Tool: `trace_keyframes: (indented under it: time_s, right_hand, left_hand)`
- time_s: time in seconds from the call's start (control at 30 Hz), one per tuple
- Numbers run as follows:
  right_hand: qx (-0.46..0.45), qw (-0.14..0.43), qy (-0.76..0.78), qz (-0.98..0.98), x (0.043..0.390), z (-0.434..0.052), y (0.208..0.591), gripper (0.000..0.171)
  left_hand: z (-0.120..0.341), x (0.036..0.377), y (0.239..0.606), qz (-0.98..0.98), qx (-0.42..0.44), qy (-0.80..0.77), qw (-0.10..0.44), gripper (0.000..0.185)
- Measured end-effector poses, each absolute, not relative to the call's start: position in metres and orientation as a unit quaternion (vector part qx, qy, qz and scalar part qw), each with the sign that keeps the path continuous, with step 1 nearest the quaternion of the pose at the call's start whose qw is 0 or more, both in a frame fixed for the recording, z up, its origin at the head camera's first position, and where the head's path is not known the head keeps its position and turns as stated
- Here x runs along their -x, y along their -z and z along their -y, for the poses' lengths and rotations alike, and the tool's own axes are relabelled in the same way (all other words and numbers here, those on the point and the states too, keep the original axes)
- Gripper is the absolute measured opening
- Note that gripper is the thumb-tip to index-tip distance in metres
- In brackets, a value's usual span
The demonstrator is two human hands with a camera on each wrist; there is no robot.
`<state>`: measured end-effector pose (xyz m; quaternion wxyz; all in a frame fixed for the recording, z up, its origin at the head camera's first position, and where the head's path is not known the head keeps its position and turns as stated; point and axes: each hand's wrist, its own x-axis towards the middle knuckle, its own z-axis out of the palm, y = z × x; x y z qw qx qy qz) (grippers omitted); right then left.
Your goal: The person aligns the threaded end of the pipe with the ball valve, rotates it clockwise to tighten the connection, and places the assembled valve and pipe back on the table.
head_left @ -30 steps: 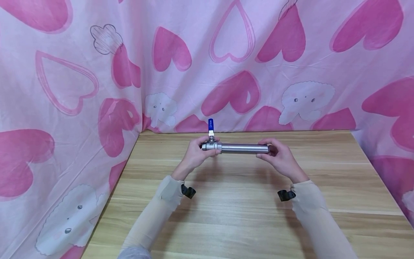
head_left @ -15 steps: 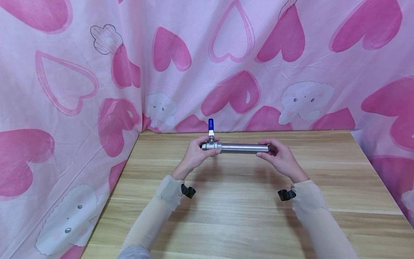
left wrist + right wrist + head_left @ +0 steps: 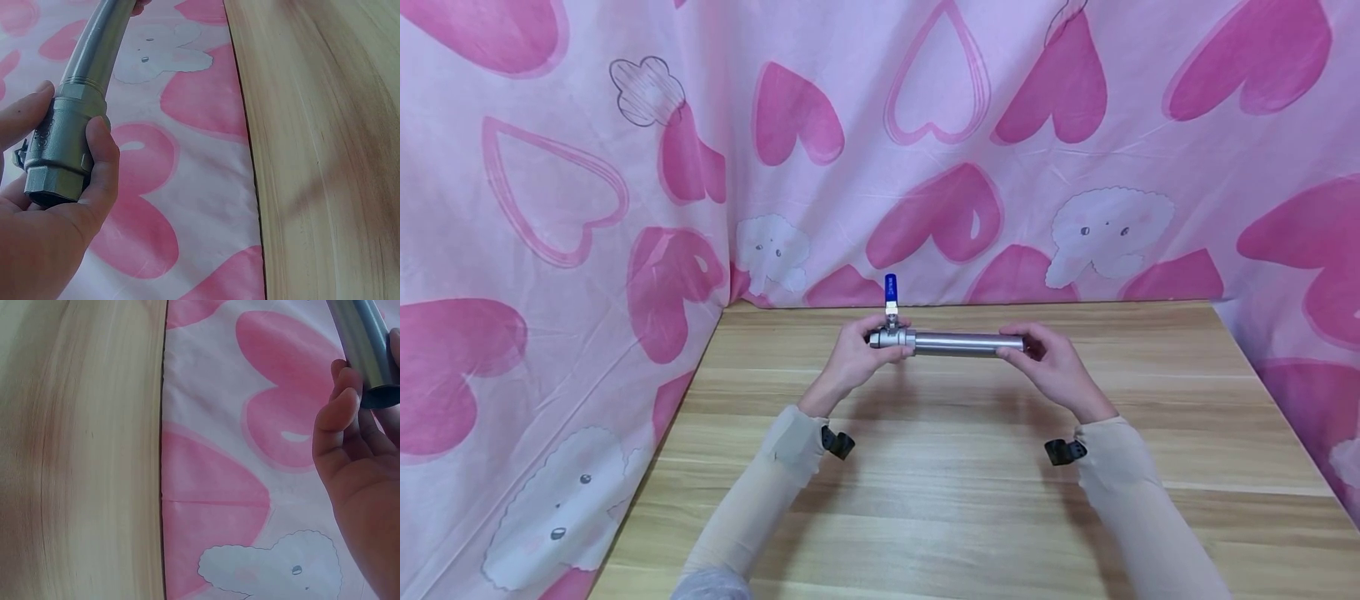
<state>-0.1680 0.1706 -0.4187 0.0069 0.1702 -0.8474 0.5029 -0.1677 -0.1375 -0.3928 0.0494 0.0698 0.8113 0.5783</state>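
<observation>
A steel pipe lies level above the wooden table, joined at its left end to a metal ball valve with a blue handle pointing up. My left hand grips the valve body, thumb and fingers curled round it. My right hand grips the pipe's right end between fingers and thumb. In the left wrist view the pipe runs up and away from the valve.
A pink cloth with hearts and white cartoon shapes hangs behind and along both sides of the table. Black wrist camera mounts sit on both pale sleeves. The tabletop edge meets the cloth closely.
The right hand's fingers have shifted slightly along the pipe's end. The pipe and valve stay in nearly the same place.
</observation>
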Motion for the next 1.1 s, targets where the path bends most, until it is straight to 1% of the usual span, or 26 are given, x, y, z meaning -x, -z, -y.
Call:
trace_keyframes:
  time_s: [0.2, 0.33, 0.43, 0.6, 0.87, 1.1]
  right_hand:
    - [-0.159, -0.004, -0.493, 0.855, 0.168, -0.171, 0.419, 0.038]
    - [-0.157, -0.004, -0.494, 0.855, 0.169, -0.170, 0.419, 0.035]
    - [-0.154, -0.006, -0.498, 0.854, 0.169, -0.169, 0.419, 0.033]
    - [-0.136, -0.018, -0.500, 0.855, 0.167, -0.166, 0.415, 0.035]
    - [-0.120, -0.017, -0.486, 0.865, 0.163, -0.159, 0.404, 0.032]
    - [-0.114, -0.026, -0.478, 0.871, 0.165, -0.160, 0.406, 0.040]
  left_hand:
    - [0.137, 0.167, 0.394, -0.809, -0.075, -0.580, 0.048, 0.039]
    - [0.137, 0.167, 0.394, -0.806, -0.081, -0.584, 0.046, 0.038]
    - [0.137, 0.167, 0.394, -0.804, -0.088, -0.587, 0.045, 0.040]
    - [0.138, 0.166, 0.394, -0.799, -0.097, -0.591, 0.049, 0.044]
    - [0.137, 0.167, 0.395, -0.800, -0.083, -0.592, 0.048, 0.039]
    - [0.137, 0.168, 0.396, -0.807, -0.077, -0.584, 0.045, 0.038]
